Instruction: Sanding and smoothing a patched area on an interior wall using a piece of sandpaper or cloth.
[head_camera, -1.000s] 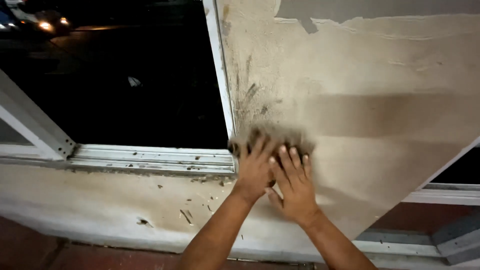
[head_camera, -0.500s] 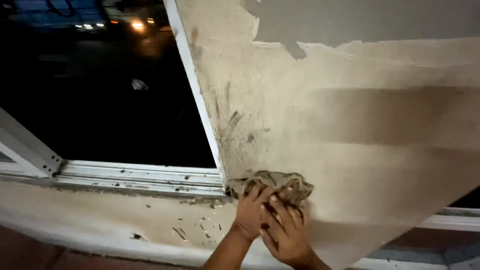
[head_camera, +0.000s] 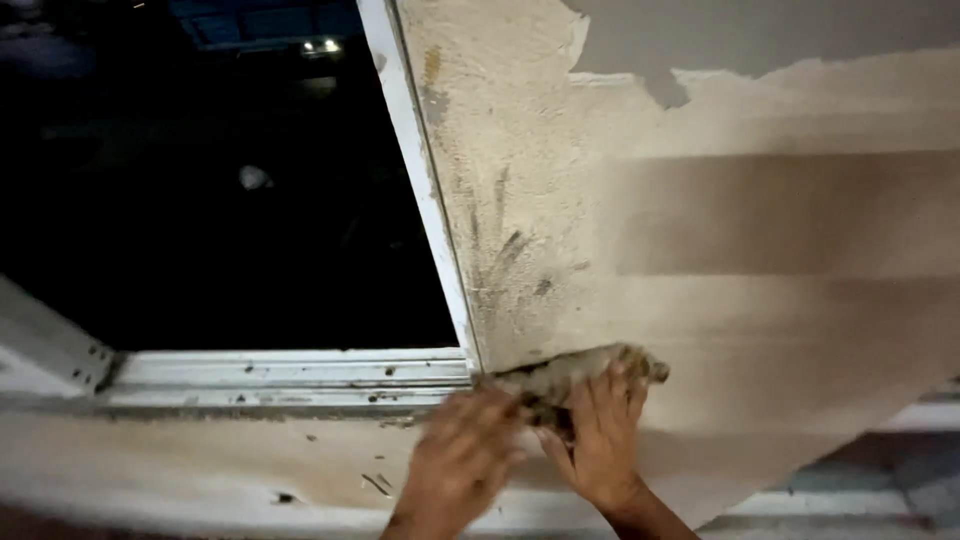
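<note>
- The right hand presses flat on a dirty rag. Its fingers are spread and point up.
- The left hand is just beside it, on the left end of the rag. It is blurry, so I cannot tell if its fingers are spread or curled.
- The two hands are very close, nearly touching.
- The rag is brown and lumpy. It is squashed against the wall, right by the bottom corner of the window frame.
- The wall is rough and tan. It has dark smears above the rag.
- Up high there is a grey patch on the wall with a ragged edge.
- The window frame is white. Its bottom rail has little dark specks on it.
- The window glass is black, with small lights shining near the top.
- Under the window the wall is pale, with a few dark bits stuck to it.
</note>
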